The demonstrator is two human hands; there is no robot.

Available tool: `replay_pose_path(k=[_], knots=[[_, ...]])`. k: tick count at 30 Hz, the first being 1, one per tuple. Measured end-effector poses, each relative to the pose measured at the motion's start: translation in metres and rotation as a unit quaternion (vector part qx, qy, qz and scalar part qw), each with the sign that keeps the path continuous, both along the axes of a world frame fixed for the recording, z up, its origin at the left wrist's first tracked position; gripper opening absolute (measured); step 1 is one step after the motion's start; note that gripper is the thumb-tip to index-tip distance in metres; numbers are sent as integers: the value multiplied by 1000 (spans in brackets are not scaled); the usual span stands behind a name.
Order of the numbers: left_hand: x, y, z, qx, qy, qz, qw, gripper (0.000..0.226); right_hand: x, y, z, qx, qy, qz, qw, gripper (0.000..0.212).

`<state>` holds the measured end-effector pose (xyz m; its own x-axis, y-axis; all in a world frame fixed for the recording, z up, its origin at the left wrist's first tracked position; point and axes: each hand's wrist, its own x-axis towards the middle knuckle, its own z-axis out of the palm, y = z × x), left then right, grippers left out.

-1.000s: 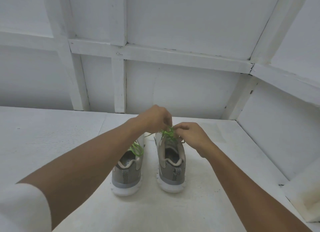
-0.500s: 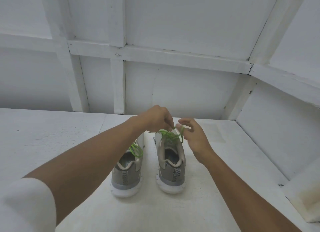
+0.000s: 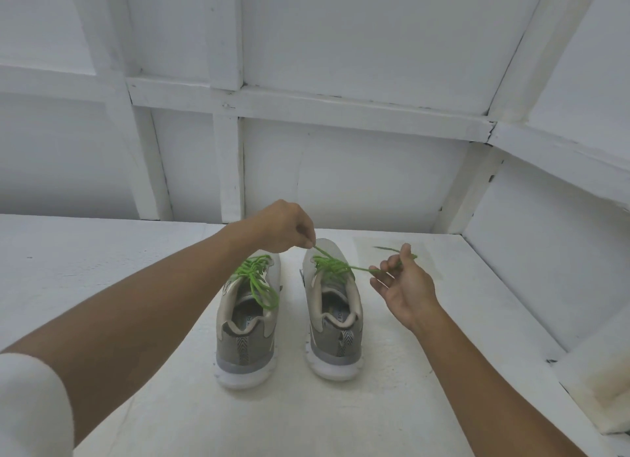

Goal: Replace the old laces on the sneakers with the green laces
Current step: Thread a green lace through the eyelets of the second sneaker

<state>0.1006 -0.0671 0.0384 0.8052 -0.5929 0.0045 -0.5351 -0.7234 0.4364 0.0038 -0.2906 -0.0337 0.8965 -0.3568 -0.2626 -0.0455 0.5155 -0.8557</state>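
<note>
Green lace (image 3: 332, 267) sits threaded on centre-right sneaker (image 3: 335, 347), its ends pulled out to either side. Left grip (image 3: 284, 228) pinches one end just above the toe. Right grip (image 3: 405, 286), right of centre, pinches the other end, remaining fingers loose. Centre-left sneaker (image 3: 245, 347) has second green lace (image 3: 257, 281) looped over its opening. Both stand heels toward camera on white surface (image 3: 136, 252); printed insoles (image 3: 335, 311) show inside.

Grey-beige sneakers (image 3: 289, 323), white soles, chevron heel tabs; bright green laces (image 3: 259, 279); white floor (image 3: 102, 252) beneath, white sleeve (image 3: 30, 405).
</note>
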Motion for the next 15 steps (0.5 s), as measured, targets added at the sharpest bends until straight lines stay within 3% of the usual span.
replay_pose_path(k=[5,10,13,15], knots=[[6,21,-16,35,11,33,999,10,-3,-8,-16,-77,73,6,994,46],[5,20,-28,30,10,46,998,11,-9,-10,-22,-175,182,78,964,44],[2,12,-31,67,-59,51,995,26,-12,-8,-16,-229,228,108,940,38],[-4,8,-34,68,-135,77,985,34,-16,-8,-10,-291,272,153,904,47]])
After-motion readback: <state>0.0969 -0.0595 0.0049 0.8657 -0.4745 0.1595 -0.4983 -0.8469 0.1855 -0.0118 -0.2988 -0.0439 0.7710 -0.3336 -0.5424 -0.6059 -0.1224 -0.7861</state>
